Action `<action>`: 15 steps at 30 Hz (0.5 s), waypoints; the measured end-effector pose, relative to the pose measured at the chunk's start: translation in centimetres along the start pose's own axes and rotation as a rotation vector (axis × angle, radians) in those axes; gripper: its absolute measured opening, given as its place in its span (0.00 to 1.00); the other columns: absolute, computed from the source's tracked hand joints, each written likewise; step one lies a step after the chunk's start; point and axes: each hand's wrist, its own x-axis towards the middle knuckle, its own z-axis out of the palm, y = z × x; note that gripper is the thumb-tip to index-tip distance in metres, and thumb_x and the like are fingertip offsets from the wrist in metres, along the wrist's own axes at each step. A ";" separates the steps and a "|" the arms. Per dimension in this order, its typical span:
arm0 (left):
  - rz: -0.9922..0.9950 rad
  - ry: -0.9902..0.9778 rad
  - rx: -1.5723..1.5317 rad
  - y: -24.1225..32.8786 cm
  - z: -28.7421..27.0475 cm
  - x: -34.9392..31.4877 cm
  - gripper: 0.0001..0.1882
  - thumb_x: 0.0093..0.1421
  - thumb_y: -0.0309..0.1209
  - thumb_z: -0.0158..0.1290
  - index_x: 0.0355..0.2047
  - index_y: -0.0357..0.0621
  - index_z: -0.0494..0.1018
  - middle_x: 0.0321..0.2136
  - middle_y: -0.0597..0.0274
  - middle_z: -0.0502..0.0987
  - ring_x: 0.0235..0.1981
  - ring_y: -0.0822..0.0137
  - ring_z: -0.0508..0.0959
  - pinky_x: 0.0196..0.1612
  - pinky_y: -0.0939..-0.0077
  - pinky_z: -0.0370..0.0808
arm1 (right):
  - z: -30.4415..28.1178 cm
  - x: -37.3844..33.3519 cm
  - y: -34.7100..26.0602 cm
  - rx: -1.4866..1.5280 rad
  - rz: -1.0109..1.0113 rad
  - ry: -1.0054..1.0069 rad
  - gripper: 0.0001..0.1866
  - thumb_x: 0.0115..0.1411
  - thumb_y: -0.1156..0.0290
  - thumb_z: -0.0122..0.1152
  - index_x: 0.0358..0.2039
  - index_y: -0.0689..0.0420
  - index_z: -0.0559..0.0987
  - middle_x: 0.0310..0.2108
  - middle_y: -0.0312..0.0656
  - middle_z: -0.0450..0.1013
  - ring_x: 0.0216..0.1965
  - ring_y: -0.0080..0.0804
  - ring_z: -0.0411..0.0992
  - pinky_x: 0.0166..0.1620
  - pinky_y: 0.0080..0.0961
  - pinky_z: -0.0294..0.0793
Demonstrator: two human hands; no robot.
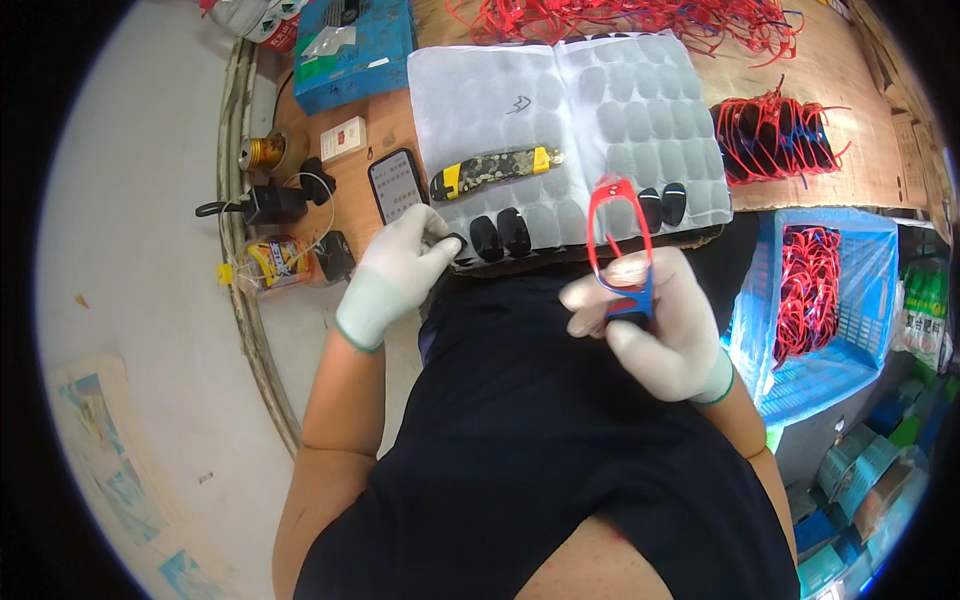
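Just before the grey tray [450, 90], the right hand [665, 330] clasps a red-and-blue glasses frame [638, 297] in its fingers; at the tray's near left corner, the left hand [402, 255] touches a dark lens [460, 248], its fingers' grip unclear from here. Beyond the tray, red frames [545, 18] lie heaped.

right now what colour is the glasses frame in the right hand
The frame is red and blue, seen best in the head view.

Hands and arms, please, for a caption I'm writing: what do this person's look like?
The left hand and right hand wear matching whitish gloves, each with a green hem at the wrist. The forearms are bare, with no sleeves showing on them.
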 end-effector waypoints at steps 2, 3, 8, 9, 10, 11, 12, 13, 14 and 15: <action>0.070 -0.072 -0.465 1.7 -0.8 -1.4 0.11 0.62 0.28 0.60 0.41 0.41 0.70 0.33 0.63 0.74 0.26 0.71 0.74 0.31 0.76 0.72 | -0.4 0.3 0.3 -0.112 0.026 0.050 0.22 0.57 0.90 0.46 0.52 0.61 0.65 0.36 0.44 0.78 0.35 0.28 0.78 0.46 0.26 0.78; 0.100 -0.107 -0.700 2.8 -1.2 -2.2 0.10 0.63 0.27 0.59 0.41 0.42 0.69 0.33 0.64 0.74 0.25 0.74 0.73 0.30 0.78 0.71 | -0.2 0.9 0.0 -0.236 0.052 0.053 0.20 0.58 0.88 0.47 0.51 0.62 0.66 0.34 0.44 0.77 0.33 0.29 0.78 0.44 0.26 0.78; 0.205 -0.285 -1.113 7.1 2.1 -3.2 0.10 0.64 0.21 0.57 0.40 0.44 0.68 0.35 0.64 0.71 0.28 0.74 0.74 0.30 0.79 0.73 | 1.1 1.9 -0.4 -0.382 0.164 0.022 0.12 0.63 0.74 0.60 0.44 0.63 0.72 0.31 0.45 0.79 0.33 0.38 0.81 0.42 0.29 0.78; 0.208 -0.309 -1.195 7.1 2.5 -3.1 0.10 0.64 0.21 0.57 0.41 0.44 0.68 0.36 0.64 0.71 0.28 0.73 0.75 0.31 0.79 0.73 | 0.9 1.9 -0.8 -0.344 0.184 0.019 0.11 0.63 0.74 0.60 0.44 0.63 0.72 0.30 0.44 0.79 0.32 0.36 0.81 0.41 0.27 0.78; 0.180 -0.316 -1.227 7.4 2.3 -3.0 0.10 0.64 0.21 0.57 0.41 0.45 0.68 0.37 0.63 0.72 0.28 0.73 0.75 0.31 0.79 0.73 | 0.6 1.9 -1.1 -0.307 0.203 0.016 0.11 0.63 0.73 0.60 0.43 0.63 0.72 0.29 0.42 0.79 0.31 0.34 0.81 0.39 0.25 0.78; 0.163 -0.339 -1.294 7.5 2.4 -2.9 0.09 0.64 0.22 0.57 0.42 0.44 0.69 0.36 0.62 0.72 0.28 0.73 0.74 0.31 0.79 0.73 | 0.5 1.7 -1.2 -0.270 0.228 0.018 0.10 0.63 0.73 0.61 0.42 0.64 0.73 0.27 0.41 0.80 0.30 0.32 0.81 0.38 0.24 0.78; 0.145 -0.362 -1.361 7.6 2.6 -2.8 0.09 0.65 0.23 0.57 0.42 0.43 0.69 0.36 0.62 0.73 0.28 0.73 0.74 0.30 0.79 0.72 | 0.5 1.6 -1.1 -0.226 0.192 0.037 0.08 0.65 0.72 0.60 0.39 0.64 0.75 0.25 0.40 0.80 0.28 0.27 0.81 0.35 0.21 0.77; 0.127 -0.385 -1.428 7.7 2.8 -2.7 0.09 0.65 0.24 0.57 0.43 0.43 0.69 0.36 0.61 0.73 0.27 0.73 0.74 0.30 0.80 0.72 | 0.3 1.6 -1.1 -0.214 0.205 0.028 0.07 0.65 0.72 0.59 0.38 0.63 0.76 0.26 0.40 0.80 0.28 0.27 0.81 0.35 0.21 0.77; 0.088 -0.452 -1.485 7.8 3.0 -2.6 0.09 0.66 0.26 0.57 0.43 0.42 0.69 0.36 0.61 0.74 0.27 0.73 0.74 0.30 0.80 0.71 | 0.2 1.6 -1.1 -0.201 0.216 0.016 0.07 0.65 0.72 0.59 0.37 0.63 0.77 0.26 0.40 0.80 0.27 0.28 0.81 0.35 0.22 0.77; 0.048 -0.520 -1.541 8.0 3.1 -2.4 0.09 0.66 0.27 0.56 0.44 0.41 0.70 0.35 0.61 0.74 0.27 0.73 0.73 0.29 0.80 0.71 | 0.0 1.6 -1.1 -0.188 0.228 0.003 0.07 0.66 0.72 0.58 0.36 0.63 0.78 0.26 0.40 0.80 0.27 0.28 0.81 0.35 0.22 0.78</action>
